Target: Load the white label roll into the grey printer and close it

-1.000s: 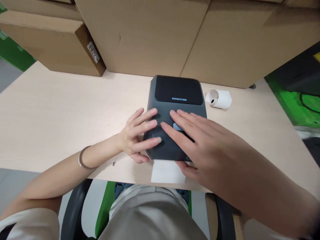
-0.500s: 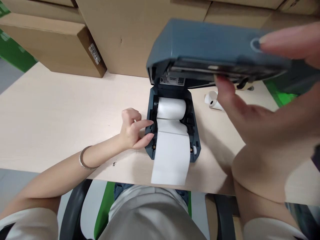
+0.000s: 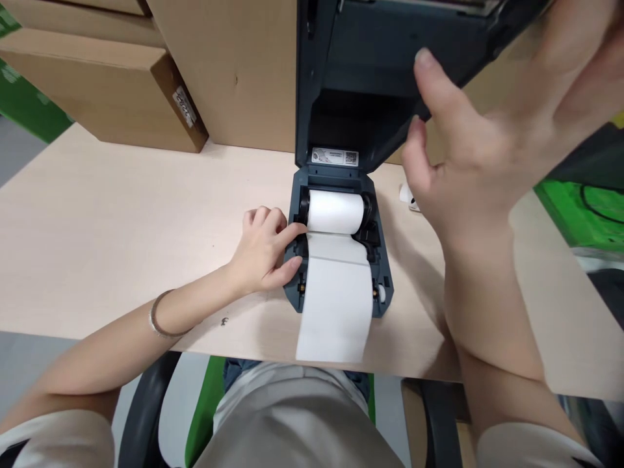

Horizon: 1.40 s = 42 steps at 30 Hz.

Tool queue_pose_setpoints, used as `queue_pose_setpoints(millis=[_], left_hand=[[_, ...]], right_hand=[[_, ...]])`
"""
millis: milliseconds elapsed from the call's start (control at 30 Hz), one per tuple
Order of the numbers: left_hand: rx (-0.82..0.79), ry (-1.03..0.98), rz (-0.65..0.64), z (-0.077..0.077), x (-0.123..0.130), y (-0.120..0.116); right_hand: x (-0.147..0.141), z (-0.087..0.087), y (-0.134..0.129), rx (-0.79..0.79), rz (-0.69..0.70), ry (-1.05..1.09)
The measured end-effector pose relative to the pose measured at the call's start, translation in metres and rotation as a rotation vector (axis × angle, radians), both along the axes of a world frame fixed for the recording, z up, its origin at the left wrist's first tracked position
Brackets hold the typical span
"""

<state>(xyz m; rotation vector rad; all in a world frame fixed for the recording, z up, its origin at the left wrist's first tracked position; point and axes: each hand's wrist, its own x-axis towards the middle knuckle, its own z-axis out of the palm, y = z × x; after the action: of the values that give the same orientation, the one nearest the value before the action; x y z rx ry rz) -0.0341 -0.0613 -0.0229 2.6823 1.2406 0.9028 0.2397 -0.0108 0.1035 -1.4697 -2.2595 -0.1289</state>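
Note:
A dark blue-grey label printer (image 3: 384, 266) stands on the table with its lid (image 3: 370, 71) raised. Inside it lies a white paper roll (image 3: 335, 212), and a white label strip (image 3: 334, 309) runs from the roll over the printer's front. My left hand (image 3: 268, 250) rests at the printer's left rim, thumb and index finger apart, the index fingertip by the strip's left edge. At the raised lid's right side is my right hand (image 3: 468, 136), fingers spread; whether it still touches the lid is unclear.
Brown cardboard boxes (image 3: 97, 91) stand along the back of the pale table (image 3: 121, 214). Small white rolls (image 3: 405, 194) lie right of the printer, partly hidden by my right hand. A black cable (image 3: 597, 207) lies over something green at the right.
The lid has swung up and back, showing its inner side. My right hand has turned and opened beside it. My left index finger has moved slightly further over the printer.

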Motion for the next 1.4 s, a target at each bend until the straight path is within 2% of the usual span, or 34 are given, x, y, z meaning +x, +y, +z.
queue_pose_setpoints(millis=[67, 100, 167, 267, 367, 467, 533, 633, 800, 1000, 1100, 1233, 1400], left_hand=[[-0.072, 0.029, -0.023, 0.002, -0.001, 0.002], [-0.117, 0.02, -0.055, 0.003, -0.002, 0.003], [-0.179, -0.047, -0.137, 0.002, -0.003, 0.008], [-0.176, -0.151, -0.222, -0.003, -0.004, 0.014], [-0.141, -0.173, -0.238, -0.006, -0.004, 0.017], [-0.093, -0.155, -0.249, -0.007, -0.004, 0.019], [-0.065, -0.135, -0.247, -0.005, -0.004, 0.02], [-0.03, -0.089, -0.248, -0.002, -0.004, 0.022], [-0.022, -0.089, -0.236, -0.003, -0.004, 0.022], [0.073, -0.108, -0.186, -0.01, -0.002, 0.019], [0.1, -0.103, -0.17, -0.011, -0.003, 0.019], [0.057, -0.134, -0.18, -0.011, -0.003, 0.019], [0.011, -0.16, -0.188, -0.01, -0.003, 0.02]], right_hand=[[-0.011, -0.004, 0.009, 0.271, -0.245, -0.107], [-0.015, -0.009, 0.013, 0.358, -0.308, -0.111], [-0.019, -0.022, 0.022, 0.433, -0.31, -0.074], [-0.019, -0.039, 0.028, 0.488, -0.271, -0.067], [-0.019, -0.047, 0.026, 0.419, -0.175, -0.121], [-0.026, -0.051, 0.022, 0.144, -0.034, -0.144], [-0.032, -0.057, 0.02, -0.076, 0.12, -0.141], [-0.039, -0.065, 0.018, -0.217, 0.284, -0.187], [-0.04, -0.065, 0.017, -0.289, 0.295, -0.345], [-0.044, -0.064, 0.016, -0.278, 0.251, -0.343], [-0.046, -0.067, 0.016, -0.243, 0.25, -0.314], [-0.043, -0.069, 0.017, -0.141, 0.243, -0.253], [-0.035, -0.055, 0.013, -0.032, 0.21, -0.173]])
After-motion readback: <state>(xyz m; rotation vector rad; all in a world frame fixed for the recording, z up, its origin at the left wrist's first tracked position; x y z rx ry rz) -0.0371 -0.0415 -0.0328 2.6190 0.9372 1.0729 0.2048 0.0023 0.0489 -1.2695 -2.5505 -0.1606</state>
